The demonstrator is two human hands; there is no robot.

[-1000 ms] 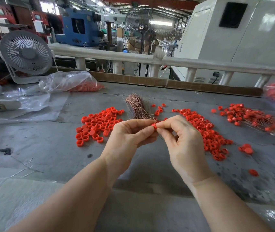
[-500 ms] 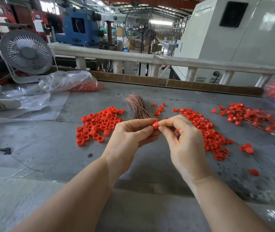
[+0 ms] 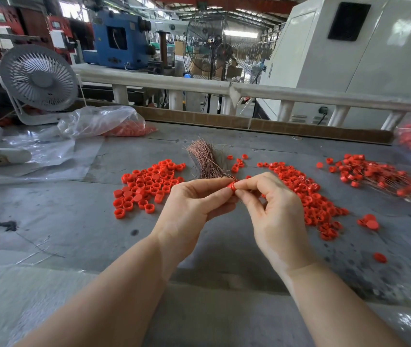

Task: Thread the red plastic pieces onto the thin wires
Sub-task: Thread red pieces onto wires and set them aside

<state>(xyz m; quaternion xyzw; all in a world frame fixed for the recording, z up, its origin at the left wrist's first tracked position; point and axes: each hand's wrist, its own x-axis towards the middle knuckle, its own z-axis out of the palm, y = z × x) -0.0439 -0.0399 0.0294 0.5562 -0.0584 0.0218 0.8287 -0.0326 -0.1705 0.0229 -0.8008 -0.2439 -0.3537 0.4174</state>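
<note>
I see both hands raised over the desk [image 3: 49,221], meeting fingertip to fingertip on one red plastic piece [image 3: 231,187]. My left hand [image 3: 191,209] has its fingers [image 3: 209,184] curled in, thumb and forefinger pinching the piece from the left. My right hand [image 3: 277,216] pinches the same piece from the right with thumb and forefinger, its other fingers bent loosely below. I cannot make out a single wire at the fingertips. The bundle of thin wires [image 3: 205,159] lies on the desk just beyond the fingers, fanned out at its far end. A pile of loose red pieces [image 3: 146,186] sits to the left of the left fingers, a longer strip of red pieces [image 3: 309,196] runs behind and right of the right fingers, and threaded pieces on wires [image 3: 379,176] lie far right of the fingers.
</note>
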